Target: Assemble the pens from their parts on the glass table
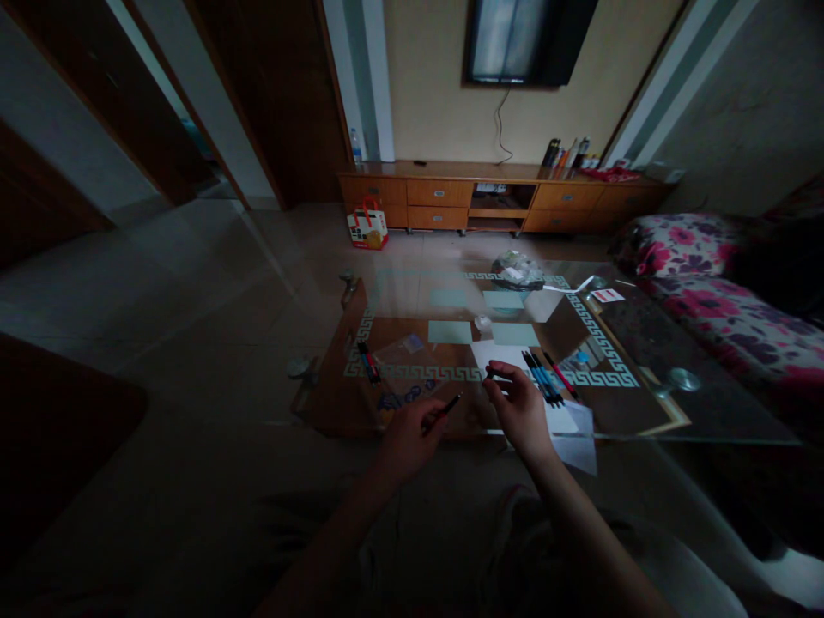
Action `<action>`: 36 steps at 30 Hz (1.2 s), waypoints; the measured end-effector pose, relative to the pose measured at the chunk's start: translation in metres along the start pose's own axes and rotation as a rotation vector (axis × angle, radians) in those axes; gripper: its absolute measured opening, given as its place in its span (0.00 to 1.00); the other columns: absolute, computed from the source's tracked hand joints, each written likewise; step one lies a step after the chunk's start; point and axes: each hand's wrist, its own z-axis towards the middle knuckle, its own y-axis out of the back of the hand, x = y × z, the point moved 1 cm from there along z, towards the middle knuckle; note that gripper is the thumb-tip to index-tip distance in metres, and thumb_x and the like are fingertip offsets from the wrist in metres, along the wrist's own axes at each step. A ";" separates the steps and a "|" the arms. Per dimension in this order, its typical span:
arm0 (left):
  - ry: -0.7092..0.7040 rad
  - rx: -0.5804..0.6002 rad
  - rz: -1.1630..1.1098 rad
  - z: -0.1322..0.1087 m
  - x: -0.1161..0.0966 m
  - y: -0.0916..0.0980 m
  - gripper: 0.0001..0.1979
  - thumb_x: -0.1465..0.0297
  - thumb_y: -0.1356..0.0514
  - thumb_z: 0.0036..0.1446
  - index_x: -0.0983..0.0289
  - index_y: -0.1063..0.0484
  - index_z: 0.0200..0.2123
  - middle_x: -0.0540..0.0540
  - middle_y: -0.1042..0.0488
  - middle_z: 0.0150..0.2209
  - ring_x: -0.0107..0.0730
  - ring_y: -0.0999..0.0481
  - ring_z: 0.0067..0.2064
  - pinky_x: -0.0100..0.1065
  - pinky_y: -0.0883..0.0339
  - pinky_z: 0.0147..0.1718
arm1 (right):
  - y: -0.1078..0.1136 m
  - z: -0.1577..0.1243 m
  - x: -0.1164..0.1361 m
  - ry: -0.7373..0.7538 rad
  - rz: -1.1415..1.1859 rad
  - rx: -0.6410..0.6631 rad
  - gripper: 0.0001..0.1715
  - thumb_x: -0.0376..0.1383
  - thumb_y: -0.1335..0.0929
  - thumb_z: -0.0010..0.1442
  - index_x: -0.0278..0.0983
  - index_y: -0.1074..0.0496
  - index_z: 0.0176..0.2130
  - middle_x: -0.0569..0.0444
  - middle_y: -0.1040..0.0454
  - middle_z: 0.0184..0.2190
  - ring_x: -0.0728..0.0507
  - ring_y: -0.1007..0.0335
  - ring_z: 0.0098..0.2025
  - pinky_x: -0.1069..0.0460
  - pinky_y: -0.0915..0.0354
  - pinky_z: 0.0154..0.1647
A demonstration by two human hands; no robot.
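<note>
My left hand is closed around a red pen, its dark tip pointing up and to the right. Across from it, my right hand pinches a small black piece, perhaps a pen cap, though it is too small to be sure. The two are apart. Both hands are over the near edge of the glass table. Beside my right hand, several blue and black pens lie in a row on white paper. A red pen lies to their right. More pens lie at the left.
A clear plastic bag sits at the table's far side, near a red-and-white card. Purple-blue packaging shows left of centre. A flowered sofa stands at right, a low cabinet and a gift bag beyond.
</note>
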 end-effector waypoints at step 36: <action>0.007 -0.014 0.012 0.000 0.000 0.000 0.10 0.73 0.41 0.59 0.62 0.24 0.44 0.54 0.20 0.41 0.32 0.22 0.37 0.31 0.30 0.36 | -0.006 -0.002 0.001 -0.086 0.253 0.056 0.26 0.45 0.24 0.51 0.38 0.30 0.47 0.54 0.24 0.34 0.45 0.26 0.35 0.51 0.30 0.36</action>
